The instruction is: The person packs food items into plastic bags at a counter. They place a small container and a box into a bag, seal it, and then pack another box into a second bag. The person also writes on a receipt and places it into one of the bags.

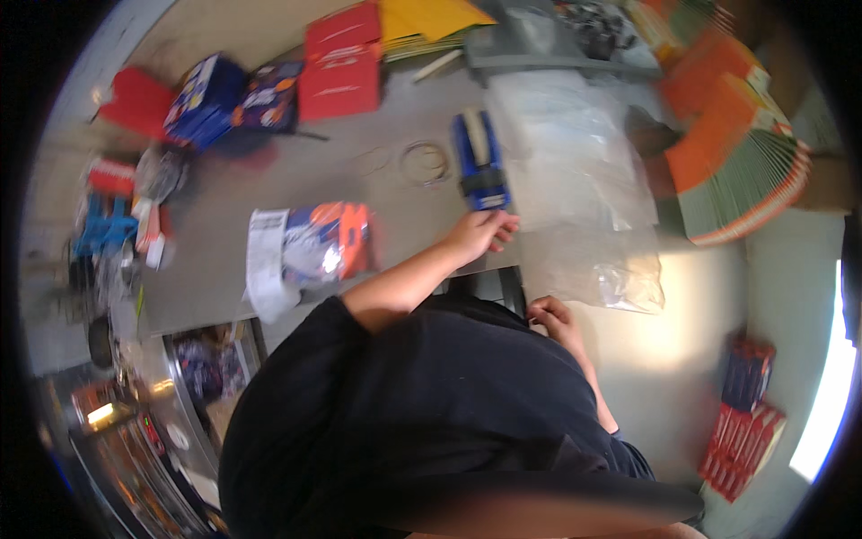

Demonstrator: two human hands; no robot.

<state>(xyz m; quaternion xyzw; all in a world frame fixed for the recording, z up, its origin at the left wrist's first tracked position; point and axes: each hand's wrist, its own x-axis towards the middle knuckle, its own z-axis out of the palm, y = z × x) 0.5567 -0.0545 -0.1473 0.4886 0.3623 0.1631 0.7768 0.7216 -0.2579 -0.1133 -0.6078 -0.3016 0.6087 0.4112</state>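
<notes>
My left hand (481, 237) is at the near end of a blue device (482, 162), apparently a tape dispenser, with a pale strip along its middle. Its fingers are loosely bent and slightly apart, and nothing shows in them. Whether it touches the device is unclear. By the table's near edge, in front of my dark shirt, my right hand (557, 322) has curled fingers; anything between them is too small to tell. Clear plastic bags (572, 168) lie flat just right of the device. To the left of my forearm lies a clear-wrapped orange and blue packet (326, 242) with a white label.
Thin rings (424, 163) lie on the metal table (209, 182). Red packets (340, 60), blue packets (205, 101) and yellow envelopes (431, 27) line the back. A grey tray (562, 54) and fanned orange-green cartons (734, 162) stand right. Red boxes (741, 448) sit lower right.
</notes>
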